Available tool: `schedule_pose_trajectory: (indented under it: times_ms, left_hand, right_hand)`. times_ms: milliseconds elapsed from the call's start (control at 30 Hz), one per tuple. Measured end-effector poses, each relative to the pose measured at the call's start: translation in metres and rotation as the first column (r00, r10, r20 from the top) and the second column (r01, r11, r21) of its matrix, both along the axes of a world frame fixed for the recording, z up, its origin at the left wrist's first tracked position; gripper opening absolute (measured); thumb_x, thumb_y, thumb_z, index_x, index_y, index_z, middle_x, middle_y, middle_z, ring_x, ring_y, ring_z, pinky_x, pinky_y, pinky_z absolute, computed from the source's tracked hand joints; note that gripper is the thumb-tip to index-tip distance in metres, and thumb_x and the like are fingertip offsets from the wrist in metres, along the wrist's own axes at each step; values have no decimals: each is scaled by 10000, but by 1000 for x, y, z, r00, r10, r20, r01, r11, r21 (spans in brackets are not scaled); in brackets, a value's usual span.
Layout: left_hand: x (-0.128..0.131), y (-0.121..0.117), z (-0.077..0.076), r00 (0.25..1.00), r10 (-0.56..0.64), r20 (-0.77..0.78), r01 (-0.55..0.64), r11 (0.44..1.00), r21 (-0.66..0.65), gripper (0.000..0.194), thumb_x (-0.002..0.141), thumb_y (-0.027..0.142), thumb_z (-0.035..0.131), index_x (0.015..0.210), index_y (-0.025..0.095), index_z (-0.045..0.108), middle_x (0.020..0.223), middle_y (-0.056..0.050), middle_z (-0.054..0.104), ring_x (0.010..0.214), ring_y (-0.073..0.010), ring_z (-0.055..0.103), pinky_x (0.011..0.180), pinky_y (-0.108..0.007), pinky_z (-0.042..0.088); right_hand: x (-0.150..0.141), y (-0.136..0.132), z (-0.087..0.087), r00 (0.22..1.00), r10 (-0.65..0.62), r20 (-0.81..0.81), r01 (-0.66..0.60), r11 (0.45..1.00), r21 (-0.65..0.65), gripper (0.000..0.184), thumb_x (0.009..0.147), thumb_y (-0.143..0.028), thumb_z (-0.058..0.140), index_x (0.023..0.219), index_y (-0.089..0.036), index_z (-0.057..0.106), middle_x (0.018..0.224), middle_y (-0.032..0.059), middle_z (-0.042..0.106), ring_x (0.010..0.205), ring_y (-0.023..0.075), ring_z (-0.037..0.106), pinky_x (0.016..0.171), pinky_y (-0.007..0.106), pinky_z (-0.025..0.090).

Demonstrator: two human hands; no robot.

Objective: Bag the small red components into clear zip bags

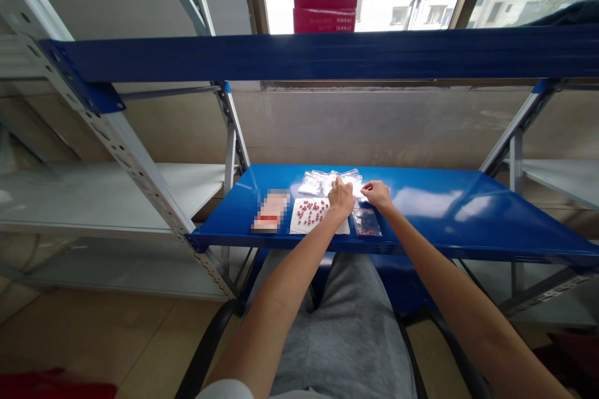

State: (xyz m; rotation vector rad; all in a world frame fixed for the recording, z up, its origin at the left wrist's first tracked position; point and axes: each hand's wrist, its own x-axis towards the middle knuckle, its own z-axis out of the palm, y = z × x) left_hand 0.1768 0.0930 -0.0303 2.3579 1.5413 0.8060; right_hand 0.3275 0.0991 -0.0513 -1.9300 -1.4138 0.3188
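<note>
- Landmark: white sheet [341,229], flat, roughly rectangular, matte, on smooth glossy blue metal shelf [440,212].
- Small red pieces [307,212] scattered on the sheet; too small to tell material.
- Thin clear plastic bags [311,183], crinkled, overlapping, just behind sheet.
- Single clear zip-type bag [367,221] just right of sheet, flat, a few red bits at its near edge.
- Left hand [341,198]: over sheet's right rear corner, fingers bent; can't tell if holding anything.
- Right hand [377,192]: right-rear of sheet, thumb and finger narrow; contents can't tell.
</note>
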Motion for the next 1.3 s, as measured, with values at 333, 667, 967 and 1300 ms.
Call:
schedule_pose_trajectory:
  times_ms: [333, 667, 967, 1300]
  left_hand:
    - [-48, -35, 33, 714, -10, 700, 71, 996, -57, 387, 913, 379, 649, 1278, 250, 641, 1086, -94, 660, 906, -200, 657, 722, -270, 510]
    - [-103, -84, 24, 455, 179, 873, 177, 942, -286, 603, 901, 539, 654, 1422, 249, 558, 1248, -118, 686, 1041, -211, 697, 681, -216, 508]
    - [-125, -94, 31, 541, 4, 841, 342, 913, -224, 227, 909, 304, 640, 1082, 179, 718, 882, -68, 742, 799, -166, 723, 663, -227, 500]
    - [-129, -96, 30, 558, -69, 827, 513, 812, -279, 469, 788, 364, 832, 1165, 137, 669, 831, -69, 729, 701, -168, 717, 671, -272, 560]
  right_hand:
    - [-9, -30, 25, 967, 110, -228, -76, 985, 157, 287, 772, -425, 605, 878, -170, 685, 905, 109, 752, 797, 210, 661, 594, 279, 463]
    - [-52, -107, 66, 757, 457, -467, -386, 889, 244, 262, 744, -442, 711, 838, -205, 653, 830, 55, 718, 693, 163, 613, 521, 244, 369]
    - [-80, -140, 80, 654, 575, -491, -609, 786, 108, 445, 763, -443, 764, 1113, -213, 614, 832, 58, 750, 756, 207, 682, 508, 248, 406]
    - [-85, -133, 66, 687, 548, -477, -511, 831, 218, 308, 775, -362, 737, 1022, -197, 654, 754, 40, 747, 609, 165, 628, 532, 274, 440]
